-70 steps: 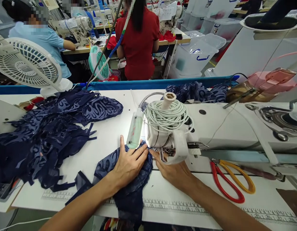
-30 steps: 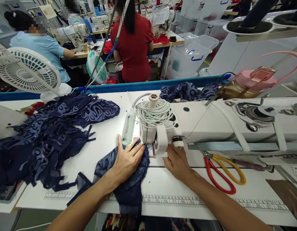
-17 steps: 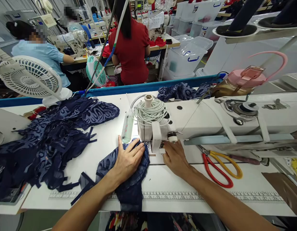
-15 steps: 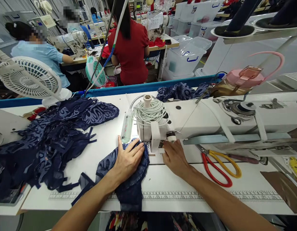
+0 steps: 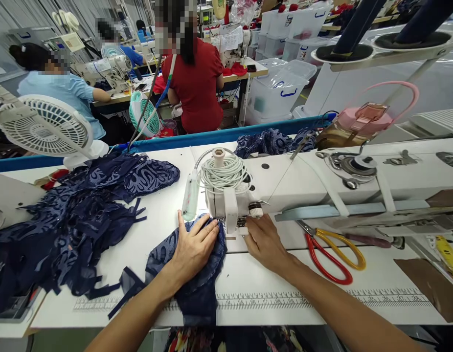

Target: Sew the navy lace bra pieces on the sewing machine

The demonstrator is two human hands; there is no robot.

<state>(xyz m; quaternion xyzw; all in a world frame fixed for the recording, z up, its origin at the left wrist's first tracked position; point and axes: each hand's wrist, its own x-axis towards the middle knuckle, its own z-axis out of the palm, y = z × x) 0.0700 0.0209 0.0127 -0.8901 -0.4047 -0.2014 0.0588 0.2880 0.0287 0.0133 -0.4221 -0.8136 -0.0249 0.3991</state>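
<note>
Head view: my flat left hand (image 5: 194, 248) seemingly positions cloth (image 5: 204, 288), next needing steady feeding; curled right hand (image 5: 265, 245), grip hidden.

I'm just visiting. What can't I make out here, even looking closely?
All in the head view:
- Right hand: some fingertips, and anything they grip, hidden by the sewing machine.
- Navy cloth: the part beneath the left hand, covered by it.
- Thread cones: tops cut off by the upper edge.
</note>
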